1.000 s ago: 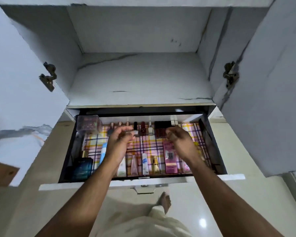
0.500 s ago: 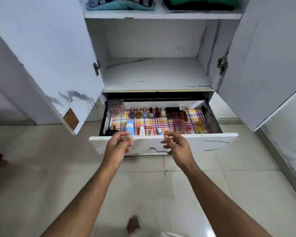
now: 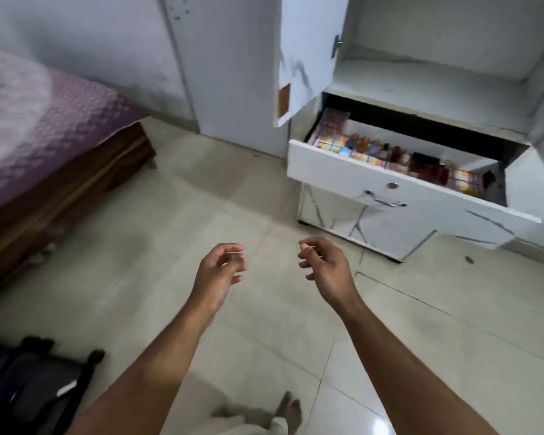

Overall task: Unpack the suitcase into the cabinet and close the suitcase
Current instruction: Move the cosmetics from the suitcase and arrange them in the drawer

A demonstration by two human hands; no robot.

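While drawer (image 3: 390,196) hangs open, left hand (image 3: 219,271) and right hand (image 3: 325,266) hover over floor (image 3: 201,215), fingers loosely curled, holding nothing.

Pretty soft, even indoor light, nothing harsh. There's a bright glare patch on the glossy floor tiles (image 3: 361,416) near the bottom edge. Whole shot is motion-smeared, the bed (image 3: 44,120) left of that glare worst, and wide-angle bending warps the edges.

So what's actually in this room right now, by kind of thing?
Beds: 1, bed
Cabinets: 1, cabinet
Open drawers: 1, drawer
Open cabinet doors in view: 1, door
Suitcases: 1, suitcase
Hands, holding nothing: 2, left hand, right hand
Total: 7
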